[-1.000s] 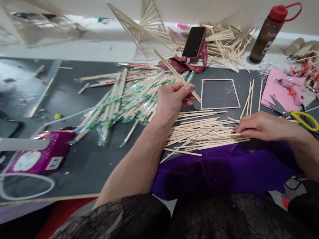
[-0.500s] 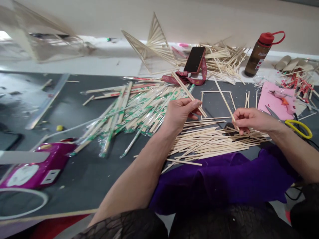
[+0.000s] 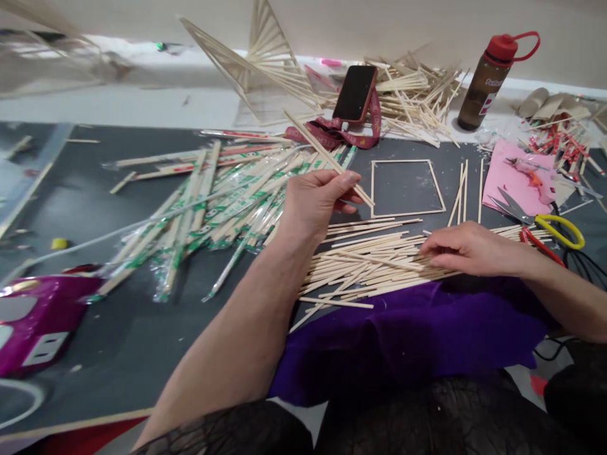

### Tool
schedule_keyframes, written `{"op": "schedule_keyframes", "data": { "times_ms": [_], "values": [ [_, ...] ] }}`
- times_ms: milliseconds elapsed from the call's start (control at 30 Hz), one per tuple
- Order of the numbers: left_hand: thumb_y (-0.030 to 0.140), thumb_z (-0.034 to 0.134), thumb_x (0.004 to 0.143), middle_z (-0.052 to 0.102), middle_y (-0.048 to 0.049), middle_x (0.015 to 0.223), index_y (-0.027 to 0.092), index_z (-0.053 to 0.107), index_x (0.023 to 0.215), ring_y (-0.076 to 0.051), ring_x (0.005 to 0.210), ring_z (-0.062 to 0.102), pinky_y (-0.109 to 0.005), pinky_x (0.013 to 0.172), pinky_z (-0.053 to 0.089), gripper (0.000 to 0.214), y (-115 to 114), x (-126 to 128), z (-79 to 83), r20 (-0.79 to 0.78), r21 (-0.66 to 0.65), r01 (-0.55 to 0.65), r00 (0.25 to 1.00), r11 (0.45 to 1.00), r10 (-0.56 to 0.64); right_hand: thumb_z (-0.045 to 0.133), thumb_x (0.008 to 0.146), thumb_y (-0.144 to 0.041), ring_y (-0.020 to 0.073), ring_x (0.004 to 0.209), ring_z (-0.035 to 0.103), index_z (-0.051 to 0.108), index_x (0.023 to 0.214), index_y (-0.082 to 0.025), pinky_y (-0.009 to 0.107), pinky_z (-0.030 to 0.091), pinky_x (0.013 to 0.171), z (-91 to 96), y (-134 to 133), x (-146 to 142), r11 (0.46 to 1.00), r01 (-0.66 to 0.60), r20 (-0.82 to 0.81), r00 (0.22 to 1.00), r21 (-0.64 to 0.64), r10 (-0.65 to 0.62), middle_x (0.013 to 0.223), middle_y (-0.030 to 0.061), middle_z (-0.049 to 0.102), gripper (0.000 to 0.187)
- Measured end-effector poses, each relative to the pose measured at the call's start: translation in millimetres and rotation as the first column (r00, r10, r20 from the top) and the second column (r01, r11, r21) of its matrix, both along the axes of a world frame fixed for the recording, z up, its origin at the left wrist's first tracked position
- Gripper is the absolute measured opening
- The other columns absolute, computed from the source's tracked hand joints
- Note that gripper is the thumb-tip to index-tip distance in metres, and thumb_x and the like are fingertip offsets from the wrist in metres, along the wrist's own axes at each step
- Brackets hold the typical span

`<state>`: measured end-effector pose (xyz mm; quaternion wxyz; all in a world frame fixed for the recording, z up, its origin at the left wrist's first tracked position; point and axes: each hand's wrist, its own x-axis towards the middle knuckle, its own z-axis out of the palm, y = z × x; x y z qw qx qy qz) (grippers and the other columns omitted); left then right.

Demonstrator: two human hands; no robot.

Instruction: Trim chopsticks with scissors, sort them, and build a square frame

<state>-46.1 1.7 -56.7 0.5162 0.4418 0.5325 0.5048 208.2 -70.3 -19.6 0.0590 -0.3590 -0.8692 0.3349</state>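
My left hand [image 3: 322, 199] pinches a few wooden chopsticks [image 3: 310, 140] between thumb and fingers, slanting from upper left to lower right. Their lower ends reach the near left corner of a four-sided stick frame [image 3: 401, 161] lying flat. My right hand [image 3: 467, 249] is low over the right part of a pile of loose chopsticks [image 3: 365, 265], fingers drawn together. The fingertips are among the sticks, and what they grip, if anything, is hidden. Several separate sticks [image 3: 465, 193] lie beyond the right hand. Left of my left hand lie wrapped chopsticks [image 3: 256, 202].
Purple cloth [image 3: 403, 341] lies along the near edge. Scissors [image 3: 557, 230] and pliers [image 3: 528, 174] are at right, the pliers on a pink sheet [image 3: 502, 170]. Behind are a phone [image 3: 355, 93], a bottle [image 3: 486, 85] and a fan-like stick model [image 3: 265, 57]. A magenta device [image 3: 57, 322] sits left.
The view has turned slightly right. My right hand no longer holds its raised chopstick and has lowered to the loose pile. My left hand still holds its chopsticks.
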Motion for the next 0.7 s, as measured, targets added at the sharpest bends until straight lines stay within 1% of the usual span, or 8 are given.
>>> {"op": "schedule_keyframes", "data": {
  "times_ms": [67, 100, 167, 267, 367, 433, 533, 700],
  "values": [
    [0.021, 0.077, 0.078, 0.066, 0.0025, 0.053, 0.015, 0.071, 0.069, -0.009, 0.050, 0.063, -0.017, 0.040, 0.045, 0.012, 3, -4, -0.8, 0.009, -0.003, -0.020, 1.000, 1.000, 0.020, 0.047, 0.098, -0.027, 0.0132, 0.082, 0.063, 0.069, 0.096, -0.016, 0.024, 0.043, 0.073, -1.3, 0, 4, 0.998, 0.013, -0.023, 1.000, 0.065, -0.011, 0.091, 0.0053, 0.071, 0.025],
    [0.022, 0.078, 0.078, 0.066, 0.0030, 0.053, 0.016, 0.071, 0.069, -0.009, 0.050, 0.063, -0.017, 0.040, 0.045, 0.013, 4, -6, -1.7, 0.014, -0.001, -0.031, 0.999, 1.000, 0.031, 0.047, 0.098, -0.027, 0.0133, 0.082, 0.063, 0.070, 0.095, -0.016, 0.024, 0.042, 0.073, -2.2, 0, 7, 0.995, 0.013, -0.001, 1.000, 0.101, -0.013, 0.091, 0.0055, 0.071, 0.026],
    [0.024, 0.080, 0.077, 0.066, 0.0035, 0.052, 0.016, 0.072, 0.069, -0.009, 0.050, 0.063, -0.017, 0.041, 0.046, 0.014, 6, -9, -4.0, 0.027, 0.007, -0.030, 0.999, 1.000, 0.030, 0.048, 0.097, -0.023, 0.0134, 0.079, 0.063, 0.071, 0.093, -0.016, 0.025, 0.040, 0.068, -4.8, -1, 13, 0.986, -0.009, 0.127, 0.992, 0.168, -0.012, 0.090, 0.0057, 0.070, 0.024],
    [0.027, 0.082, 0.074, 0.068, 0.0028, 0.054, 0.016, 0.072, 0.069, -0.010, 0.051, 0.064, -0.017, 0.040, 0.047, 0.016, 6, -9, -6.1, 0.023, 0.023, 0.006, 1.000, 1.000, -0.006, 0.048, 0.095, -0.017, 0.0130, 0.072, 0.059, 0.072, 0.097, -0.017, 0.025, 0.031, 0.058, -11.6, -8, 15, 0.964, -0.050, 0.349, 0.936, 0.262, -0.047, 0.094, 0.0069, 0.069, 0.024],
    [0.022, 0.078, 0.075, 0.067, 0.0016, 0.053, 0.014, 0.071, 0.068, -0.009, 0.049, 0.064, -0.016, 0.039, 0.045, 0.013, 4, -4, -4.3, -0.005, 0.014, -0.010, 1.000, 1.000, 0.010, 0.046, 0.096, -0.018, 0.0121, 0.066, 0.053, 0.071, 0.098, -0.015, 0.027, 0.021, 0.053, -20.0, -12, 10, 0.936, -0.076, 0.441, 0.893, 0.345, -0.090, 0.093, 0.0078, 0.068, 0.025],
    [0.019, 0.073, 0.076, 0.066, 0.0012, 0.053, 0.013, 0.070, 0.069, -0.009, 0.049, 0.063, -0.017, 0.039, 0.044, 0.010, 1, -1, -2.5, -0.022, 0.006, -0.026, 0.999, 1.000, 0.027, 0.044, 0.098, -0.019, 0.0119, 0.064, 0.050, 0.071, 0.097, -0.014, 0.028, 0.018, 0.052, -24.4, -13, 5, 0.922, -0.103, 0.469, 0.879, 0.373, -0.091, 0.092, 0.0081, 0.067, 0.027],
    [0.021, 0.071, 0.076, 0.066, 0.0008, 0.055, 0.013, 0.070, 0.072, -0.011, 0.051, 0.064, -0.018, 0.041, 0.044, 0.009, 0, 1, -1.7, -0.059, 0.004, -0.032, 0.998, 0.999, 0.032, 0.044, 0.099, -0.020, 0.0119, 0.061, 0.048, 0.069, 0.098, -0.015, 0.030, 0.015, 0.051, -27.4, -12, -2, 0.914, -0.137, 0.515, 0.853, 0.383, -0.088, 0.093, 0.0075, 0.066, 0.026],
    [0.021, 0.071, 0.076, 0.066, 0.0004, 0.058, 0.013, 0.070, 0.072, -0.011, 0.053, 0.063, -0.019, 0.043, 0.044, 0.008, -1, 1, -1.6, -0.070, -0.002, -0.020, 0.997, 1.000, 0.019, 0.047, 0.097, -0.017, 0.0127, 0.058, 0.049, 0.067, 0.099, -0.015, 0.031, 0.013, 0.051, -23.7, -15, -5, 0.909, -0.162, 0.558, 0.825, 0.384, -0.089, 0.090, 0.0067, 0.066, 0.020]
  ]
}}
